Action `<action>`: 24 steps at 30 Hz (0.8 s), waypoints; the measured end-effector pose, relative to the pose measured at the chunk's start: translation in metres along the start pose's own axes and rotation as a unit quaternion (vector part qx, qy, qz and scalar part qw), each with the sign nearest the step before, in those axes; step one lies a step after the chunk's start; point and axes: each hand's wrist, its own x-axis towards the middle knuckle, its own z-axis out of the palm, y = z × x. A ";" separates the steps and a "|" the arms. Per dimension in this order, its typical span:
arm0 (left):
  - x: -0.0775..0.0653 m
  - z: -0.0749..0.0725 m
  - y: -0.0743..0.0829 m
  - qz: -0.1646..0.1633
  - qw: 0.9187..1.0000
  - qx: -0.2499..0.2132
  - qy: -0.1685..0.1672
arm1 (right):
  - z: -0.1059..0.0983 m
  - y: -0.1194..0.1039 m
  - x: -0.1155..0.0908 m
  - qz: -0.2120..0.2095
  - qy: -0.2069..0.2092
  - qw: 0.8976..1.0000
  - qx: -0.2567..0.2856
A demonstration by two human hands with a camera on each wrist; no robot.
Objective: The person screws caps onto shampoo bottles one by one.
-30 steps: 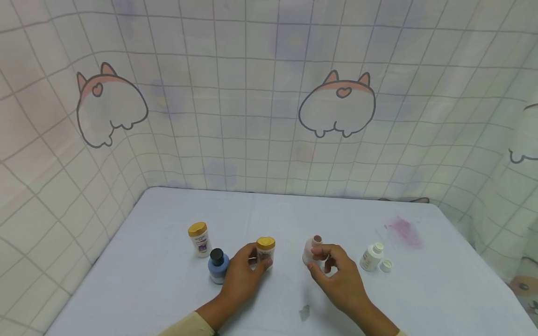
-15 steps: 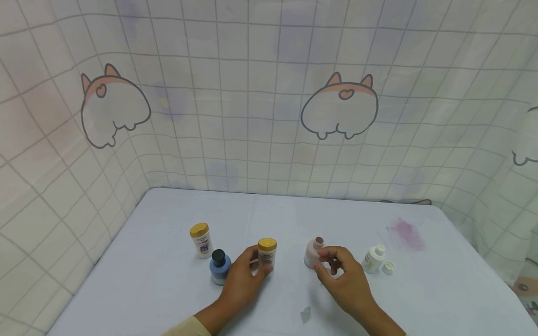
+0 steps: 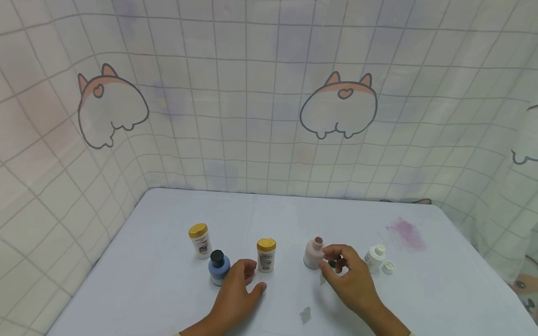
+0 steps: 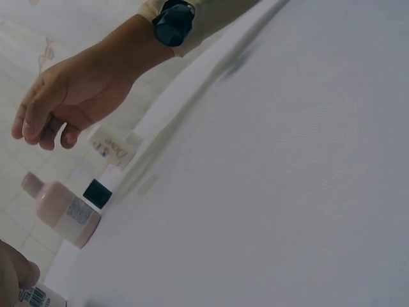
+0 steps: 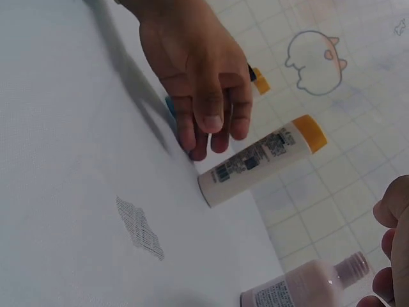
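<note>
My left hand (image 3: 237,291) is held just left of a white bottle with a yellow cap (image 3: 266,255), apart from it, its fingers relaxed. In the right wrist view, that bottle (image 5: 249,167) stands upright beside the left hand's (image 5: 203,77) fingertips. My right hand (image 3: 350,277) hovers right of an uncapped pink bottle (image 3: 313,254), fingers loosely bent. A black cap (image 4: 97,193) sits on the table by the pink bottle (image 4: 67,214), below the right hand (image 4: 80,93) in the left wrist view. Nothing shows in either hand's grasp.
A second yellow-capped bottle (image 3: 201,242) and a blue bottle with a black cap (image 3: 219,268) stand at the left. To the right are a small open white bottle (image 3: 374,258) and its white cap (image 3: 388,267). A pink stain (image 3: 405,233) marks the white table (image 3: 159,289).
My left hand has let go of the yellow-capped bottle and drawn back left and toward me. The right hand has shifted slightly right, away from the pink bottle.
</note>
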 end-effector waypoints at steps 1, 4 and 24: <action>-0.002 -0.001 0.000 0.010 1.000 0.002 -0.004 | 0.000 0.001 0.000 0.000 0.000 1.000 -0.001; -0.009 -0.002 0.002 0.046 0.998 -0.003 -0.031 | -0.001 0.004 -0.001 0.003 0.000 1.000 -0.001; 0.002 0.026 0.030 0.093 0.984 -0.041 -0.145 | -0.014 0.026 -0.004 0.064 -0.022 0.994 -0.081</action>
